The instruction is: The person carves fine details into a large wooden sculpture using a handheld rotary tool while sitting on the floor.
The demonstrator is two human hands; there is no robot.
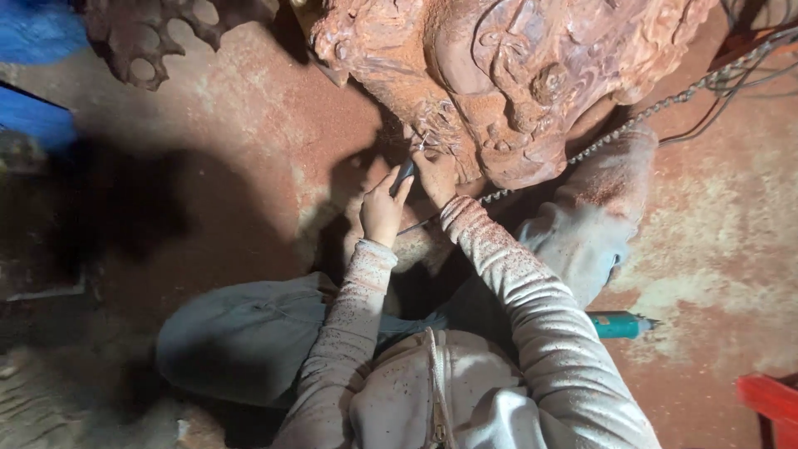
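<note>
Dusty red floor [249, 125], carved wood sculpture [515, 75]

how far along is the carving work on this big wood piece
Looks done: the large reddish wood carving already shows deep relief figures, and red dust coats the floor. In hand: the left hand holds a small dark tool at the carving's lower edge, with the right hand braced beside it. Left: how much detailing remains cannot be told. A teal power tool lies idle.
</note>
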